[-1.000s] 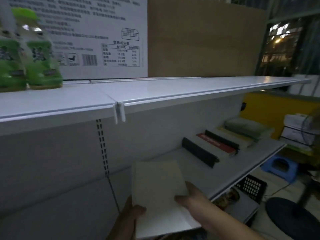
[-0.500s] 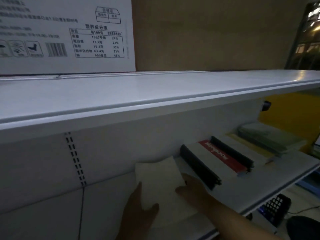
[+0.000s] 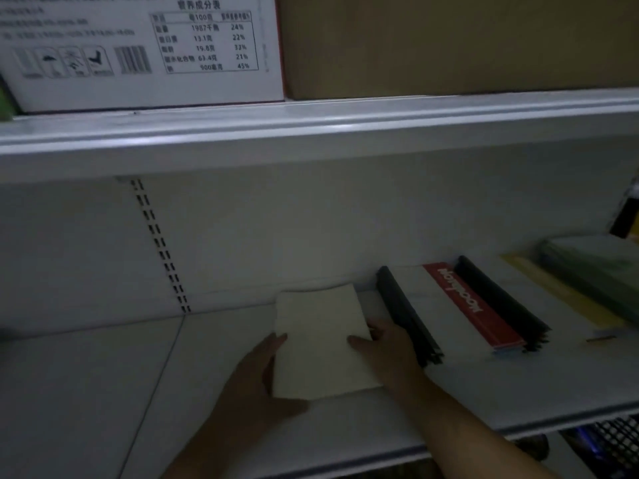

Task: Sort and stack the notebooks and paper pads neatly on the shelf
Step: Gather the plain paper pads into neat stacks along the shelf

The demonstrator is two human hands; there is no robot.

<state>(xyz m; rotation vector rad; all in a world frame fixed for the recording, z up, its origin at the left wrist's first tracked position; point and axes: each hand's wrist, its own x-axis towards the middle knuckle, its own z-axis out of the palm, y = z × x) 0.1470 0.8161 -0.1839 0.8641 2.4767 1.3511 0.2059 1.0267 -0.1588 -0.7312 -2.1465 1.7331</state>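
A cream paper pad (image 3: 318, 340) lies flat on the white lower shelf (image 3: 103, 392), its far edge near the back panel. My left hand (image 3: 252, 385) rests with straight fingers against the pad's left edge. On the pad's right edge my right hand (image 3: 387, 347) holds on, thumb on top. Just right of that hand lies a white notebook with a black spine (image 3: 404, 312), then a red notebook (image 3: 473, 305), a second black spine (image 3: 498, 299), a yellow pad (image 3: 560, 299) and a green stack (image 3: 594, 267), overlapping in a row.
The upper shelf (image 3: 311, 133) hangs low over the work area and carries a white printed carton (image 3: 138, 46) and a brown box (image 3: 449, 43). A slotted upright (image 3: 159, 243) runs down the back panel. A black wire basket (image 3: 608, 444) sits below at the right.
The pad has gone from held up in front of the shelf to lying flat on it, pushed towards the back. My left thumb has come off its top. The view has moved closer.
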